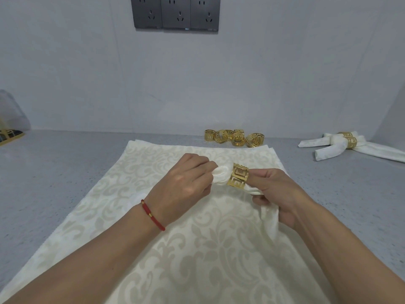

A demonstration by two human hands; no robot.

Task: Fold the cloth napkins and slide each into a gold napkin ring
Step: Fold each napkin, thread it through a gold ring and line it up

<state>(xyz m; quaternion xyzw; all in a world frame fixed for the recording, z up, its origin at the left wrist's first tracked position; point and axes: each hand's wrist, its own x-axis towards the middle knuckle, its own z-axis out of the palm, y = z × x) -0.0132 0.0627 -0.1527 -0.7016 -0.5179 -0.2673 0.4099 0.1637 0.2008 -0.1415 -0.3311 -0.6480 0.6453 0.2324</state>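
A rolled cream napkin [221,175] is threaded through a gold cut-out ring [239,177], held above a stack of flat patterned napkins [175,249]. My left hand [186,183], with a red bracelet at the wrist, grips the napkin end left of the ring. On the other side, my right hand [278,194] pinches the ring's right edge and grips the napkin's tail, which hangs down from the palm. Several loose gold rings [235,138] lie behind the stack. Two finished napkins in rings [348,144] lie at the right.
The grey speckled counter [65,172] meets a pale wall with dark power sockets [176,13]. A clear bag and a dark tray with gold trim [9,134] sit at the far left edge.
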